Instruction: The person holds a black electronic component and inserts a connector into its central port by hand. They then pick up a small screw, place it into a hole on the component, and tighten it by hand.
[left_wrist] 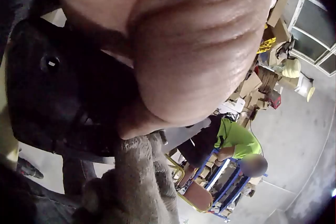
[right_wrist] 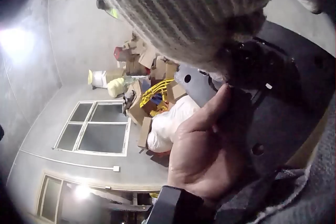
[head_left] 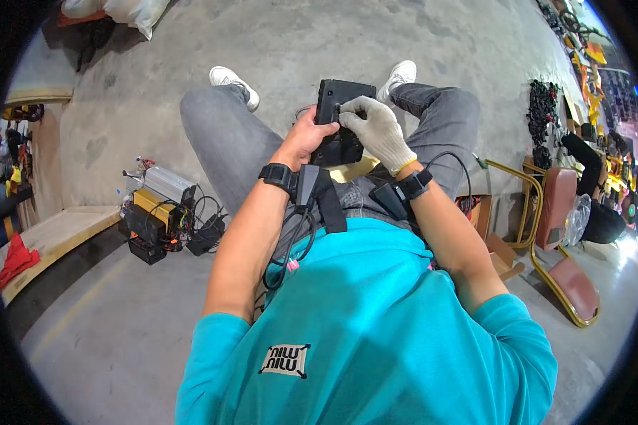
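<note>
Above your lap, between your knees, the black box (head_left: 342, 120) is held upright with its flat face toward you. Your left hand (head_left: 306, 136), bare, curls round the box's left side and lower part, gripping it. Your right hand (head_left: 377, 127), in a white knit glove, lies over the right side, its fingertips bunched together and pinching at the box near its top edge. What lies under them is too small to tell. On the concrete floor to your left sits a pile of electrical units (head_left: 161, 209) with cables. To your right stands a red-cushioned chair (head_left: 556, 212).
</note>
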{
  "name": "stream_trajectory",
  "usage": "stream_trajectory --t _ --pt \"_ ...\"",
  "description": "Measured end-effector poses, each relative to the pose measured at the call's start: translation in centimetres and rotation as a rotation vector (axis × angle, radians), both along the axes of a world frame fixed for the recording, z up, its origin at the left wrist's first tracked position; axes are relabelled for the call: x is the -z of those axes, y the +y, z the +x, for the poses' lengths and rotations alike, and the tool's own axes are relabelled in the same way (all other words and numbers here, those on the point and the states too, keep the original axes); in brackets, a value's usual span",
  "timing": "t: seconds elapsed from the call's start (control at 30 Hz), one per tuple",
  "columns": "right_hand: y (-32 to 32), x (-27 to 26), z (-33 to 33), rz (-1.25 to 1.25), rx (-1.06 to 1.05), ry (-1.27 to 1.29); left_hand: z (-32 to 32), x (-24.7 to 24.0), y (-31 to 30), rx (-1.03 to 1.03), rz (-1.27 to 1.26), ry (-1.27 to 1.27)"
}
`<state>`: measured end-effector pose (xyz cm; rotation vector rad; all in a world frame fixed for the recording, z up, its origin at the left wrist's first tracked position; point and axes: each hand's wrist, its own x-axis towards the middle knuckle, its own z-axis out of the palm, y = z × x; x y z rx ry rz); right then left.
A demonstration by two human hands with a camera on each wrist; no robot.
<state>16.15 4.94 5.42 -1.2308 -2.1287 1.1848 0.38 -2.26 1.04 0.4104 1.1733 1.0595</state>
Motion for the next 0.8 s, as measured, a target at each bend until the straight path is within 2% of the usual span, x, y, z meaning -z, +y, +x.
stream_trajectory --t 0.17,0.53,0.8 --pt "0.28 0.2 0.36 -0.124 0.002 0.035 0.09 -0.26 0.02 0.006 -0.03 0.022" --pt "0.4 -0.12 0.51 -0.017 -0.063 -0.029 0.11 -0.08 -0.14 0.012 -0.045 0.016" --pt "0.51 -0.22 0.5 -0.054 -0.077 -0.034 0.42 -0.31 -0.22 -0.017 -0.043 0.0"
